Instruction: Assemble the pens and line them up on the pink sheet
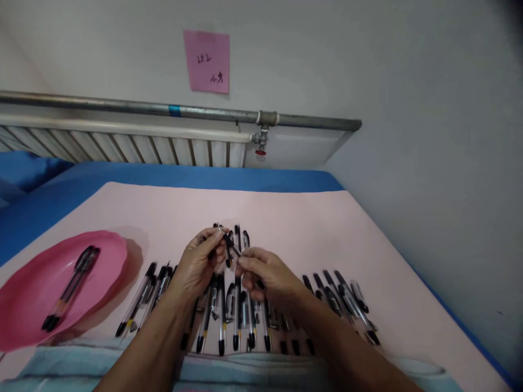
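My left hand (201, 258) is closed, thumb and fingers pinching the upper end of a dark pen piece (230, 243) with a shiny tip. My right hand (267, 272) is closed too, its thumb and fingertips at the lower end of that piece. The fingers partly hide it, so its exact part of the pen is unclear. Below and between my hands lie several transparent pens with black ends (221, 316), among loose caps and small parts. More pens (237, 237) lie just beyond my fingertips.
A pink plate (118, 247) at the left holds black pens (73, 288). Other pens lie left (137, 305) and right (355, 305) on the pale pink table cover (286, 212). Behind are a white radiator (139, 147), a metal pipe (220, 114) and a pink note (207, 62).
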Motion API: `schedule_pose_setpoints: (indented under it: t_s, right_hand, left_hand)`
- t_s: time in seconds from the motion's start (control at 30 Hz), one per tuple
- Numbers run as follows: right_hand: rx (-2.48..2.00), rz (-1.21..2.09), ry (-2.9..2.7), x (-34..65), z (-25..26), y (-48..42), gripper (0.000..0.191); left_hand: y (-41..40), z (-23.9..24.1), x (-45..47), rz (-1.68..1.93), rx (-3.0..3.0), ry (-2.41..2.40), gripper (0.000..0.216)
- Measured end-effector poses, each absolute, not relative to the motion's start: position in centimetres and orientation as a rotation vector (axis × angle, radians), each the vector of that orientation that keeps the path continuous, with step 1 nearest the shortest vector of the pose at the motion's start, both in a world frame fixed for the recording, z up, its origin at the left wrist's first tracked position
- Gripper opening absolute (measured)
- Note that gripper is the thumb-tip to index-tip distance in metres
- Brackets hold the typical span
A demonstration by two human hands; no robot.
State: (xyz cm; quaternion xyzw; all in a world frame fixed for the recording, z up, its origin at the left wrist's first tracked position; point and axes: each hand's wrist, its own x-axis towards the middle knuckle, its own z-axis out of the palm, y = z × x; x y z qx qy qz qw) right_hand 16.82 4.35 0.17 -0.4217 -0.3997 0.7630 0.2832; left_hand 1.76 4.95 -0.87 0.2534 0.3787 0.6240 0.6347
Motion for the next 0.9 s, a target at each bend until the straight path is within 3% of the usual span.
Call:
schedule_pose_setpoints:
  t_s: [0.07,0.13,0.3,0.37,0.9]
  right_hand:
    - [-1.039,2.324,-0.965,17.0,0.6,4.2,0.029]
    - [-1.034,2.34,-0.974,17.1,0.8,4.0,0.028]
    - [-1.312,1.465,-1.472,16.7,-0.3,3.7,0.012]
    - [-1.349,1.269,-1.577,16.7,-0.8,3.7,0.011]
    - [-1.298,1.482,-1.417,17.0,-0.8,4.0,0.011]
  left_hand:
    - [4.8,-0.8,2.0,1.401,0.596,0.859,0.014]
    - [4.7,-0.7,2.1,1.396,0.585,0.852,0.015]
    - [5.3,-1.1,1.3,1.492,0.404,0.859,0.012]
    - [5.8,-1.2,0.6,1.544,0.343,0.858,0.011]
    - [5.1,0.0,0.4,1.347,0.471,0.902,0.009]
